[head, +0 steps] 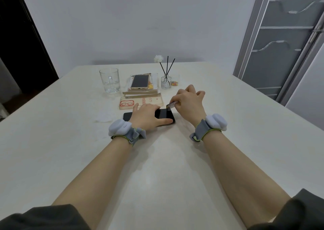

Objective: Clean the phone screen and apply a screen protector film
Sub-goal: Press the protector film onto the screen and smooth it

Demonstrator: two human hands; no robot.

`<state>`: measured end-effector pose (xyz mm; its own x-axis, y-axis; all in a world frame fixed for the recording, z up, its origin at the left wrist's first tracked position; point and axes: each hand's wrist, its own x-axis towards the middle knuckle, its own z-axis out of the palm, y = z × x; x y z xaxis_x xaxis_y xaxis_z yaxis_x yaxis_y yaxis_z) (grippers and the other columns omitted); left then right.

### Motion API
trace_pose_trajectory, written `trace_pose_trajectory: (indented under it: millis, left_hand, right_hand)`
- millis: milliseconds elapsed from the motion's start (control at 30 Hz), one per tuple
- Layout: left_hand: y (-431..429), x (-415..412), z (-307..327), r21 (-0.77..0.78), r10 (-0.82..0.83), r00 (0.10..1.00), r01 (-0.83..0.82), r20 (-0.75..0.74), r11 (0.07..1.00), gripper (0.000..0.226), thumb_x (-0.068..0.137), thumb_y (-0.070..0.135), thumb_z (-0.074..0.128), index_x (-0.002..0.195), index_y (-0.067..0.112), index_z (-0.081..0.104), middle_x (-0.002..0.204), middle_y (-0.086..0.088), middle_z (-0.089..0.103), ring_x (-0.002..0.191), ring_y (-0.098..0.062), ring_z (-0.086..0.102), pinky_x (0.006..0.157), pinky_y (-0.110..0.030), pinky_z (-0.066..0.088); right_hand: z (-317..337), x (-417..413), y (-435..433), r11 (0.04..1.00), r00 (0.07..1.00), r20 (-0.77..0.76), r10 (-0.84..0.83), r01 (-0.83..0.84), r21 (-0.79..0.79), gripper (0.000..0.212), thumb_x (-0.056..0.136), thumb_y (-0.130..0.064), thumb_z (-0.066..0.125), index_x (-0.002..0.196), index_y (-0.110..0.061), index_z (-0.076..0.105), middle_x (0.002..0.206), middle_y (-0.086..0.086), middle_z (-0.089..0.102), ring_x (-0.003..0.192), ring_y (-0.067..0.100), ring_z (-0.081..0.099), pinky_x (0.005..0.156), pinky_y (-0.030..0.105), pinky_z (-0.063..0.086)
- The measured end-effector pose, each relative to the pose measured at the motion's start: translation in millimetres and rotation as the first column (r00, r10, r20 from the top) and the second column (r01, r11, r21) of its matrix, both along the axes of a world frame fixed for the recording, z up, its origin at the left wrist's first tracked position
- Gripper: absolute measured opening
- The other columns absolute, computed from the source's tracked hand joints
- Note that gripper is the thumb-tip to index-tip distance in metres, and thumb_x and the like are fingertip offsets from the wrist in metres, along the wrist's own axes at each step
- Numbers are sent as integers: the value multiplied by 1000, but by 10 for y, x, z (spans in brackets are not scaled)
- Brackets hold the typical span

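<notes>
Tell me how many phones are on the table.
2. One black phone lies near, under the left hand. One gold phone rests farther back on a stack of packaging. Another could be hidden in that stack.

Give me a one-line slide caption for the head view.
Left hand presses a black rectangular phone onto the white table while the right hand pinches a small flat tab at its far corner.

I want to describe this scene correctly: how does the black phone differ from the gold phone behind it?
The black phone lies crosswise on the table; the gold phone lies lengthwise on a stack. The left hand presses the black phone and the right hand holds a small card at its corner; nothing touches the gold phone. Both lie flat, dark screens up.
</notes>
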<state>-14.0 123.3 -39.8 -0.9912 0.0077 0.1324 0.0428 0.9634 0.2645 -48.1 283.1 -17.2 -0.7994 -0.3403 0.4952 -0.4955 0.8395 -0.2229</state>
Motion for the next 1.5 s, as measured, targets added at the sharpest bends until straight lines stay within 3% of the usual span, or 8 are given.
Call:
trace_pose_trajectory:
  millis: [133,300,467,733,1500]
  left_hand:
    - [-13,-2,-5,11,-4,1000,4,9,1000,86,69,77,55,135,23,47,138,1,50,135,-19,35,116,-50,1]
    - [-21,2,3,0,-12,1000,12,28,1000,86,68,74,59,136,23,45,139,1,49,136,-20,34,116,-50,1]
    - [-19,9,16,7,-14,999,13,36,1000,86,69,71,61,138,23,43,142,1,46,138,-20,31,116,-49,1]
    - [-10,0,27,24,-17,1000,16,22,1000,88,68,68,65,139,23,41,141,0,46,138,-20,31,116,-48,4]
    - [-17,5,76,143,-50,998,43,44,989,99,69,61,70,147,20,26,135,6,51,135,-18,33,114,-44,10]
  right_hand:
    - [-15,-29,6,993,999,30,-11,15,-119,36,83,-4,47,83,-24,77,91,-5,62,106,22,39,79,36,17]
    - [-19,-50,28,986,995,87,52,-37,-161,35,82,4,44,88,-7,77,97,7,66,108,26,46,84,37,42]
    - [-19,-47,18,977,995,76,70,-53,-207,36,80,6,44,87,-6,78,90,13,71,101,26,54,79,29,38]
    - [-33,-4,56,972,981,124,151,-125,-199,29,80,-2,54,83,-16,79,96,4,66,105,20,48,90,27,37]
    - [-39,-1,-8,979,980,171,103,-69,-192,28,80,-3,53,84,-12,78,98,4,70,109,22,46,94,32,38]
